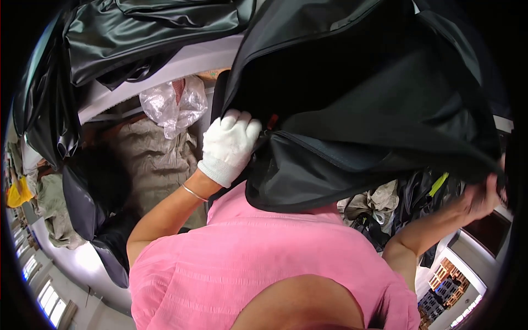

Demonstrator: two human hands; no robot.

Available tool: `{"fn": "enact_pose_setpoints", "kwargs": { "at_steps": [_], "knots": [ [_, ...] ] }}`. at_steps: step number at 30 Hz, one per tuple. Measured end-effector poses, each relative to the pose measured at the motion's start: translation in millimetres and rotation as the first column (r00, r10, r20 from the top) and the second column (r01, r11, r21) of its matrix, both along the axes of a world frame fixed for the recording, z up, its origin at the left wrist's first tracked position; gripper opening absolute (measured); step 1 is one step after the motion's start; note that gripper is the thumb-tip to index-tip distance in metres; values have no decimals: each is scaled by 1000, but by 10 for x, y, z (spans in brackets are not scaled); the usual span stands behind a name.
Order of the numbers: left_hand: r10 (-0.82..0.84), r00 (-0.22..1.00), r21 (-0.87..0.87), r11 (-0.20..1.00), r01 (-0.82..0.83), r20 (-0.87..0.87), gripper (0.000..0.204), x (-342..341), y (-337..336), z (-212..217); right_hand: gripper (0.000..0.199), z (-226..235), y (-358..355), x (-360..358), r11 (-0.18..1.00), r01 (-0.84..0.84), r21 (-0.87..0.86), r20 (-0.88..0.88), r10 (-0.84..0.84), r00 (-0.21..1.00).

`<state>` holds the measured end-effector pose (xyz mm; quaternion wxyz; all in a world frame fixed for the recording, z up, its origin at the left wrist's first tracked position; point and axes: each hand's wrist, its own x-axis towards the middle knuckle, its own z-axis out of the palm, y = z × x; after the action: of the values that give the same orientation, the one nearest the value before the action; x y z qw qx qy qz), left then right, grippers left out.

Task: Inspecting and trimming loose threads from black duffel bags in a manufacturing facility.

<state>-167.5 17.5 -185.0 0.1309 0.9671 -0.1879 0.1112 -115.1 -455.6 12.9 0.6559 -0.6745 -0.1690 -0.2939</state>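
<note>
A large black zippered fabric bag [335, 77] spreads across the middle and right in front of me, its dark opening facing up. My left hand [231, 140], in a white knit glove, is closed with its fingers curled on the bag's edge beside the zipper end. A small red tab [272, 121] shows just right of those fingers. Far to the right, my bare right hand [487, 193] grips the bag's outer edge, slightly blurred by motion. The fabric is stretched between both hands.
Shiny black fabric [148, 33] lies over a white table at the upper left. A clear plastic bag [175, 104] rests by brown-grey sacking [159, 159] left of my hand. More crumpled sacking [379, 201] and dark fabric lie below the bag at right. A yellow item [20, 192] sits far left.
</note>
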Motion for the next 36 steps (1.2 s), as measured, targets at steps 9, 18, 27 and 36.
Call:
{"fn": "enact_pose_setpoints", "kwargs": {
  "at_steps": [9,18,27,36],
  "knots": [
    [-161,844,-130,985,109,-512,33,561,99,529,14,-157,-466,-705,673,164,-721,269,55,961],
    [-379,499,-111,867,486,-779,39,1172,-278,33,31,-298,134,-690,555,355,-752,509,148,848],
    [-251,818,-448,894,-10,-518,25,748,-281,666,31,-303,290,-439,962,-48,-270,28,57,998],
    [-141,801,-764,-244,-597,-581,25,-7,-158,193,39,-270,1763,504,636,544,-547,451,-324,832]
  ]
}}
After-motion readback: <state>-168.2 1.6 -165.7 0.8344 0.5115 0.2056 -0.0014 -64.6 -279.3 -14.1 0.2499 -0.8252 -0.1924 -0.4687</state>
